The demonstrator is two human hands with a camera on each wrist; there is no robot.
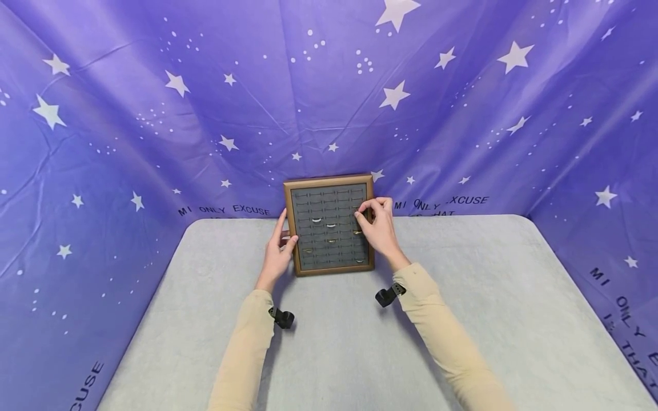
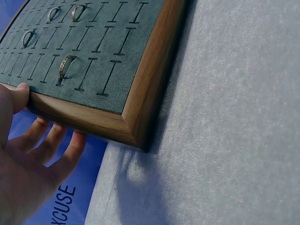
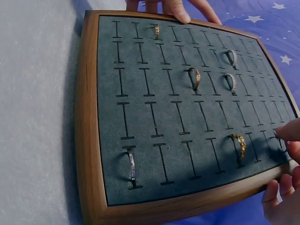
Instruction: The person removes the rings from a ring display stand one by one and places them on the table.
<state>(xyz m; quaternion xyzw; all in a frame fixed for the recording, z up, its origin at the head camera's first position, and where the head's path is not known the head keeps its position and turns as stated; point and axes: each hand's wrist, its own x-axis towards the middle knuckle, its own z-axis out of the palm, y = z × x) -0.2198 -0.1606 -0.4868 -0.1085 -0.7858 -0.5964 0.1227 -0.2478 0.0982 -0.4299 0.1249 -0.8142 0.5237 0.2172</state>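
Observation:
A ring display tray (image 1: pixel 333 272) with a brown wooden frame and slotted grey-green lining stands tilted up at the table's back. My left hand (image 1: pixel 276 258) grips its left side, thumb (image 2: pixel 19 96) on the frame's front and fingers behind. At the upper right, my right hand (image 1: pixel 381 227) pinches a small ring at a slot; the fingertips mostly hide it in the right wrist view. Other rings sit in the slots: a gold ring (image 3: pixel 241 149) near that hand, a silver ring (image 3: pixel 132 168) in a corner, two pale textured rings and further gold-toned ones.
The tray stands on a light grey table (image 1: pixel 329 348). Behind and at both sides hangs a purple cloth (image 1: pixel 329 103) with white stars and lettering. A black wrist camera (image 1: pixel 283 318) is on the left sleeve, another (image 1: pixel 389 295) on the right.

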